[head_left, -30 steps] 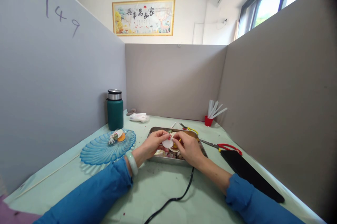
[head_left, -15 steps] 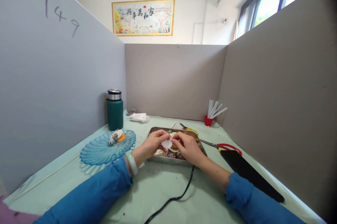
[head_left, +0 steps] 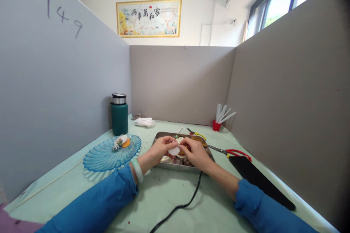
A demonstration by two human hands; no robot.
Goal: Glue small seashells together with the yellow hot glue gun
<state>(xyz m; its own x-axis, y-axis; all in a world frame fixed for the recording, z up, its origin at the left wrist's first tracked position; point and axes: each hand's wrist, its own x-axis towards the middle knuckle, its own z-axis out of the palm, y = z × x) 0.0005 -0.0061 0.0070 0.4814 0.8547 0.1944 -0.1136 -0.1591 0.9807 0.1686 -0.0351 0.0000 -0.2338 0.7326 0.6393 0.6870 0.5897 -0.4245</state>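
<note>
Together, both hands' fingers (head_left: 170, 144) pinch the white shell (head_left: 174, 150) between them above the tray (head_left: 160, 137).

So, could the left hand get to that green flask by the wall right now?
Probably yes: the green flask stands upright left of the metal tray, and only bare tabletop lies between. But the left hand is busy, pinching a white shell together with the right hand.

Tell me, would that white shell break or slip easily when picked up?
Probably light: the left hand and right hand pinch the white shell at its edges. It looks thin, so likely brittle. Its smooth face may be slippery.
</note>
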